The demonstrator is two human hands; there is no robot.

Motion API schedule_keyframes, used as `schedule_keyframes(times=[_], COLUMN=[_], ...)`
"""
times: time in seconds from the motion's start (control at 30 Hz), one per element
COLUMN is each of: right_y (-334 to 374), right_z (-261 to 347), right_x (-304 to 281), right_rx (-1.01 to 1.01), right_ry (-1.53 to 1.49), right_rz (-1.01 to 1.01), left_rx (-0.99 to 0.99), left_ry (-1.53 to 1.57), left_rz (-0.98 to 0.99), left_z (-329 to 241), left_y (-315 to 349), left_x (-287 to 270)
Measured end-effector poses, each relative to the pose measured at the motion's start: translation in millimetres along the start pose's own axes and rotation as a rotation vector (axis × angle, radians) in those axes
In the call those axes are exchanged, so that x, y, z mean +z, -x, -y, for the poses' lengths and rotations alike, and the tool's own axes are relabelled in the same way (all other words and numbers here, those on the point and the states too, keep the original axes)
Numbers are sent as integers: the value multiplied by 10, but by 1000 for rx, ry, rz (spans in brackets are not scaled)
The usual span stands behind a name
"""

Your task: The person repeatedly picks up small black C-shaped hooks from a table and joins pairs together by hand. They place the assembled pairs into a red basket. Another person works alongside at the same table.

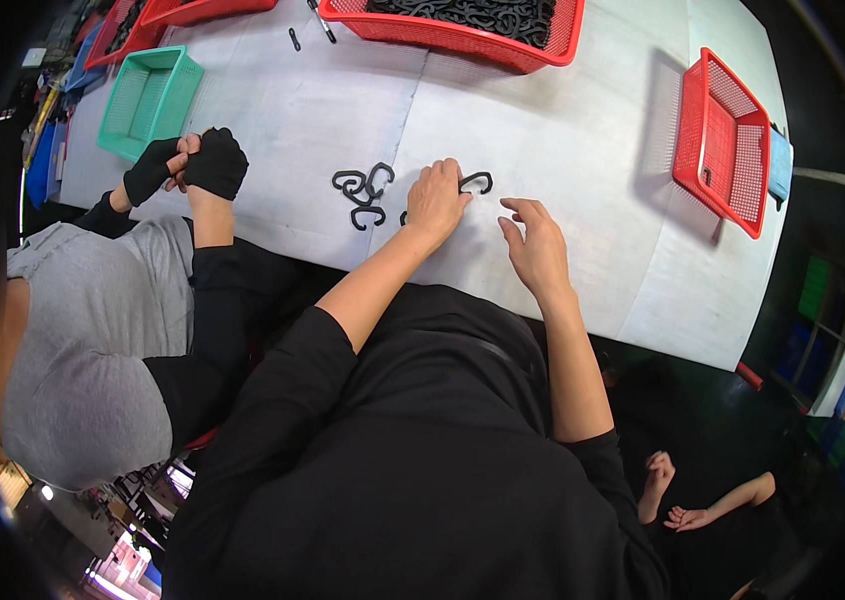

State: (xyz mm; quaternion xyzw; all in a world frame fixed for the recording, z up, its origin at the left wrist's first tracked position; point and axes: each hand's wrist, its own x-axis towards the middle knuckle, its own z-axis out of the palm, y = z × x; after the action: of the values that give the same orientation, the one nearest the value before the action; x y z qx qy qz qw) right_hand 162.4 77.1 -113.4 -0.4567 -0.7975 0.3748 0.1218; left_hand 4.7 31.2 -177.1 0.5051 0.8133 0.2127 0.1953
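Observation:
My left hand [435, 204] rests low over the white tabletop, its fingers bunched together. A black C-shaped hook [479, 182] sticks out on the right of those fingers, by the thumb; its other end is hidden by the hand. My right hand [541, 246] hovers just to the right, thumb and forefinger apart, with nothing between them. Left of my left hand lie several loose black hooks [368, 217], some overlapping. Part of another dark piece [404, 217] shows at the edge of my left wrist.
A red basket [433, 36] heaped with black hooks stands at the far side. Another red basket [689, 130] is at the right, beside a blue item [781, 165]. A green basket [133, 110] sits left, near a co-worker's black-gloved hands [218, 165]. A pen [323, 22] lies far back.

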Motion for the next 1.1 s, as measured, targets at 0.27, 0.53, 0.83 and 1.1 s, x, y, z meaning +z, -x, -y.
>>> schedule_keyframes(times=[0.27,0.53,0.83,1.1], right_y=[-84,-189,-159,-215], right_z=[79,449,612,649], right_x=[-65,-329,-391,-341], right_rx=[222,227,252,227], right_ry=[-479,-864,-1045,-955], right_rz=[-80,48,72,48], left_rx=[-386,-339,-306,-215], left_ry=[929,1108,1229,1122], left_rz=[409,463,461,428], left_z=[-164,-432,-594,-630], left_y=[70,302,410,443], left_x=[-501,-1075,-1304,-1317])
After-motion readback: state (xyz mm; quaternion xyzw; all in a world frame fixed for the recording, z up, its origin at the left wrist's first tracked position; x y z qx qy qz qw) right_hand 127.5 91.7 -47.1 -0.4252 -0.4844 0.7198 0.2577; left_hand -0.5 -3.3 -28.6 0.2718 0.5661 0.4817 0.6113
